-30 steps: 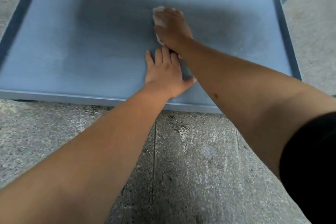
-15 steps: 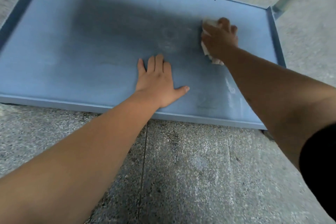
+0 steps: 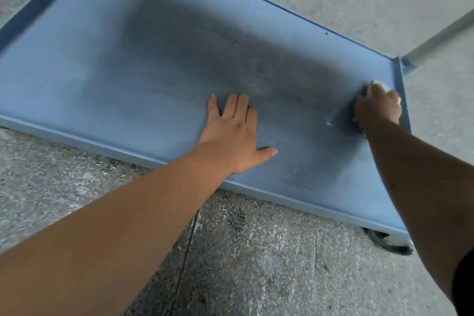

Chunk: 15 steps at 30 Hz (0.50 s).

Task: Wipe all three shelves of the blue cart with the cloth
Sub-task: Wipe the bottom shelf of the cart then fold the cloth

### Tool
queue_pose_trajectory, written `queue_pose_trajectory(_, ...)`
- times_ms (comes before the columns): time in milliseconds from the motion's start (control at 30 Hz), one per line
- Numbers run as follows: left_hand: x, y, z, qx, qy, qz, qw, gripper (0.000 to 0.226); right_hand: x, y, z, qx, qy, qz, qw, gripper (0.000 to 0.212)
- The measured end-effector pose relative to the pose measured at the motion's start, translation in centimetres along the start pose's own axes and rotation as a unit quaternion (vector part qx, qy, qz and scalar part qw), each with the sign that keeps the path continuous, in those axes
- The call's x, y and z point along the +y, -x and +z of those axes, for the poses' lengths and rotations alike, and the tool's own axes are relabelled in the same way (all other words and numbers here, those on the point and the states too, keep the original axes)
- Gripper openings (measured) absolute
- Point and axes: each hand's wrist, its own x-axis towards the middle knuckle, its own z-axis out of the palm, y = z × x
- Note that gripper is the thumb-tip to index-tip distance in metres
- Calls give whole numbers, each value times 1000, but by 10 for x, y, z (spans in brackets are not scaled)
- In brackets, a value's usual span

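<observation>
Head view: blue shelf [image 3: 107, 79] of the cart lies low over the stone floor [image 3: 256, 264], a wheel [image 3: 387, 242] showing under its near right corner. Left hand [image 3: 232, 133] rests flat on the shelf near the front edge, fingers [image 3: 241, 105] straight and released. Right hand [image 3: 377, 106] presses the white cloth [image 3: 373, 84], fingers clenched round it, against the right rim.
</observation>
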Motion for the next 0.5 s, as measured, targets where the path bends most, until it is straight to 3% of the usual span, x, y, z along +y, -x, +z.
queue_pose_trajectory(100, 0, -2, -1, -1, 3, 6, 1000, 104, -45, -11, 6, -11, -40, -15, 999, 43)
queue_pose_trajectory(333, 2, -2, -3, 4, 9, 11, 1000, 99, -223, 15, 21, -58, -186, -234, 953, 46)
queue_pose_trajectory(500, 2, -3, -4, 0, 14, 21, 1000, 101, -320, 58, 33, -100, -65, -448, 886, 56)
